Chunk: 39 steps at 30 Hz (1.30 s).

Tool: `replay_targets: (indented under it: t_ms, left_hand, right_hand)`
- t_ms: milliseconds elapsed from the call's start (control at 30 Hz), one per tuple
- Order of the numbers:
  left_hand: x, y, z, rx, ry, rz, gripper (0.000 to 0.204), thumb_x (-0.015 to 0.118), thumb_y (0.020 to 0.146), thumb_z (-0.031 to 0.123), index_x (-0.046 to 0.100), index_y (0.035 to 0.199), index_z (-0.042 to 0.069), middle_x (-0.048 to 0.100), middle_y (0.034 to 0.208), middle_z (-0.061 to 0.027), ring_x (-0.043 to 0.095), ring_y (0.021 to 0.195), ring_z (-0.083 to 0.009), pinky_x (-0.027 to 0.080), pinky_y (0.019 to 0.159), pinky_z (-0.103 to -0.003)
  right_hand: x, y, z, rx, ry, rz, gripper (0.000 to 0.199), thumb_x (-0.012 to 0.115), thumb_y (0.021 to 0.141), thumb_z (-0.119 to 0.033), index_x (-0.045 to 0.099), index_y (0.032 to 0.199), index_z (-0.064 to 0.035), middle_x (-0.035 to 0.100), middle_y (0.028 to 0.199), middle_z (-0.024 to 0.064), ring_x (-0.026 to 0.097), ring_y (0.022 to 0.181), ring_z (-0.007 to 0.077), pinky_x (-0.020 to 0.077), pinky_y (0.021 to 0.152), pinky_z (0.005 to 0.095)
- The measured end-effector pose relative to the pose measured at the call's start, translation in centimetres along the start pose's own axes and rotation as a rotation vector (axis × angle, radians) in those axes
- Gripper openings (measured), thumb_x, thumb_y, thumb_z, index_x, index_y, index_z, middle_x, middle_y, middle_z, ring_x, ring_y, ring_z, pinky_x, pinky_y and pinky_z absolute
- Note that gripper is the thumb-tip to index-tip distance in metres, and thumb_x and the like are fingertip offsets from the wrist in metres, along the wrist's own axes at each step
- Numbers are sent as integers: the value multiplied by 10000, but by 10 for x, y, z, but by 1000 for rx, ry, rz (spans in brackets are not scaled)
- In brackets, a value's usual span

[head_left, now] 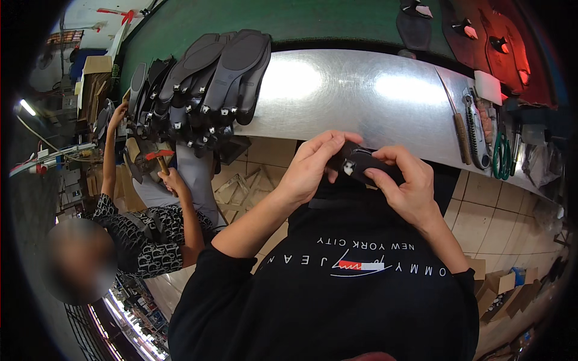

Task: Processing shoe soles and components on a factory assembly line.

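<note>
In front of my chest, at the near edge of the metal worktop, I hold a dark shoe sole piece (359, 162) with a small whitish patch on its end. My left hand (314, 165) grips its left end, with the thumb and fingers closed on it. On its right end, my right hand (404, 178) pinches it between thumb and fingers. The far side of the piece is hidden by my fingers. To the left on the worktop lies a heap of dark grey shoe soles (238, 66), many with shiny whitish bits at their near ends.
A metal worktop (355, 90) runs across in front of me, with a green surface (313, 24) behind. At right lie an awl (460, 129), a utility knife (475, 129) and green-handled scissors (501, 155). More soles lie under red light. A co-worker at left holds a red-headed hammer (159, 155).
</note>
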<state>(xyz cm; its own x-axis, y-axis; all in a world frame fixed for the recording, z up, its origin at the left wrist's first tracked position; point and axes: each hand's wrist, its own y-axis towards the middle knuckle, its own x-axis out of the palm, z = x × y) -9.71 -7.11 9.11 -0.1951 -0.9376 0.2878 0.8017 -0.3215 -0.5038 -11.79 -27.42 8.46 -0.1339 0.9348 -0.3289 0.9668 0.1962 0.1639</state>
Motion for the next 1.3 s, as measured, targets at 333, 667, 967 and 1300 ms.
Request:
replay_targets:
  t_ms: [333,667,967,1300]
  left_hand:
    - [13,1,-10,9,18,71,316,466,1007,292,643,961,35,594,705,12,452,522,-24,329,430,-177]
    - [12,2,-19,87,287,98,310,465,1008,264,624,881,30,457,554,54,397,473,-24,291,422,-209]
    - [12,-7,-13,194,395,-26,222,537,952,217,598,976,6,550,745,-5,503,589,-38,434,468,-195]
    - [2,-9,-11,-41,155,7,140,583,904,136,607,994,31,554,767,15,518,622,-39,451,480,-192]
  right_hand:
    - [9,1,-2,-135,-115,26,172,742,732,-45,597,825,-43,600,685,91,599,597,257,447,531,334]
    - [18,-4,1,-122,-107,56,169,721,729,-8,561,775,-36,573,638,95,577,553,264,426,498,345]
    - [9,-6,3,69,-25,-39,167,720,751,-32,555,779,-22,581,625,94,593,549,239,436,504,320]
    - [6,-3,3,108,40,-90,197,743,765,-88,630,907,-10,659,716,122,679,668,238,512,584,300]
